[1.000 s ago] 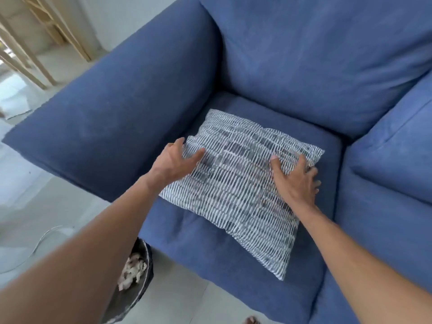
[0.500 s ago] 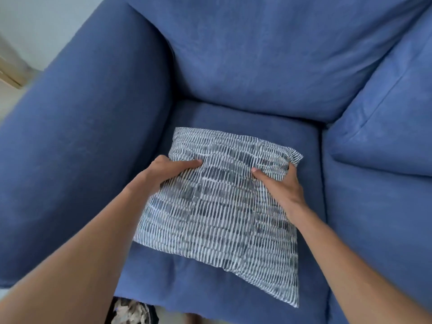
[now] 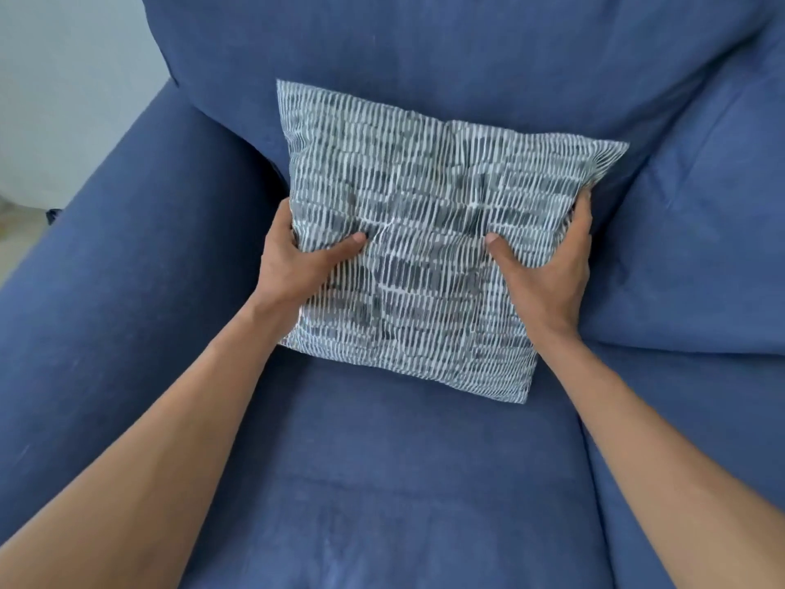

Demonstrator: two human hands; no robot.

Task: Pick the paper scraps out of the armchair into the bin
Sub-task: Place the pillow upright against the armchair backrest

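Gripping cushion point(image 3: 424, 231) edges, both hands over armchair point(image 3: 403, 482) seat.

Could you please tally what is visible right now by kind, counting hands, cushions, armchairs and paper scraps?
Hands: 2, left hand and right hand
Patterned cushion: 1
Blue armchair: 1
Paper scraps: 0 in view
Total: 4
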